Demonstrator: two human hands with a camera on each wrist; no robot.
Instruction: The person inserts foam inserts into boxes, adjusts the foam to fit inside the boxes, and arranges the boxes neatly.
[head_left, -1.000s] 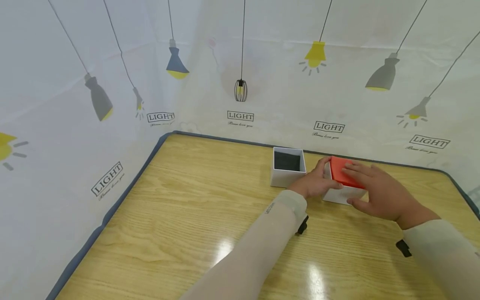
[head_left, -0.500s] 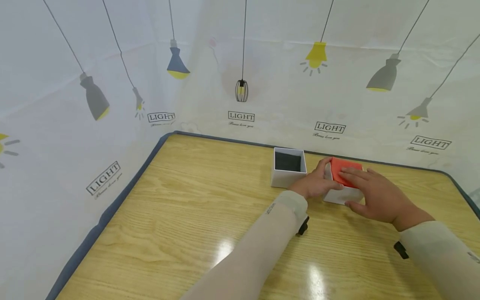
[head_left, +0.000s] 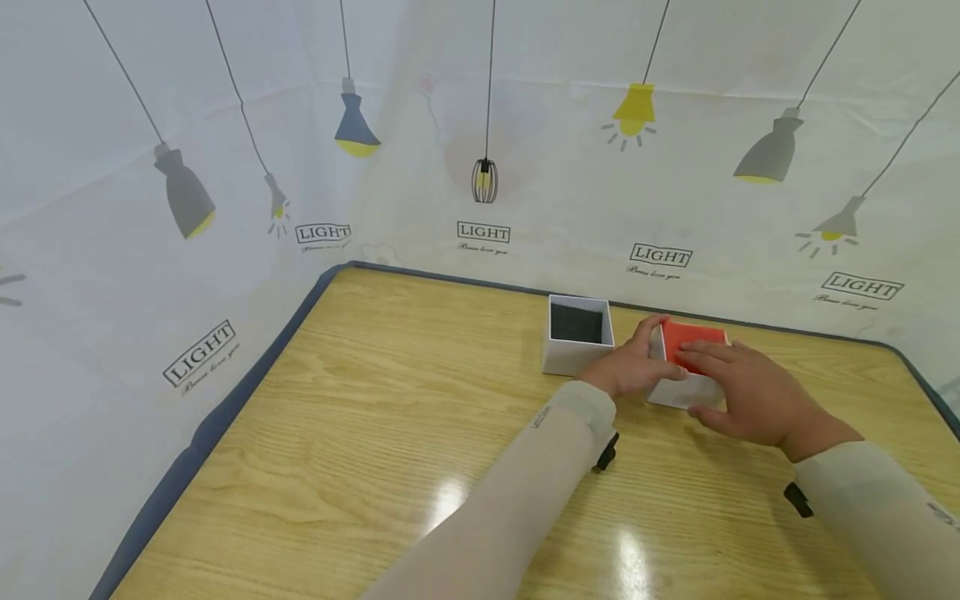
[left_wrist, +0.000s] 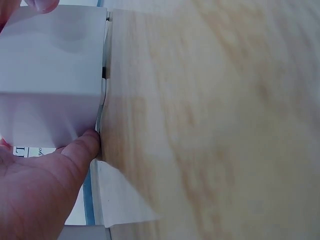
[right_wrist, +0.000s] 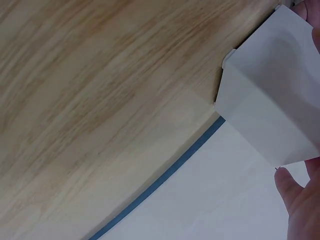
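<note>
A white box (head_left: 681, 392) stands on the table near the far edge, with a soft-looking red cloth (head_left: 697, 335) in its top. My left hand (head_left: 628, 367) grips the box's left side, its thumb across the near top edge. From the right, my right hand (head_left: 757, 396) lays its fairly straight fingers on the red cloth and presses it; the thumb lies low by the front face. The left wrist view shows the box's plain side (left_wrist: 50, 55) against a fingertip of the left hand (left_wrist: 40, 182). In the right wrist view, only part of the right hand (right_wrist: 306, 207) shows.
A second open white box (head_left: 577, 357) with a dark folded piece (head_left: 576, 323) inside stands just left of my left hand. The wooden table (head_left: 360, 417) meets a blue-edged white sheet (head_left: 420, 167) printed with lamps.
The red cloth sits lower in the box than a second ago, and my right hand has shifted slightly left with it. My left hand has stayed in place on the box.
</note>
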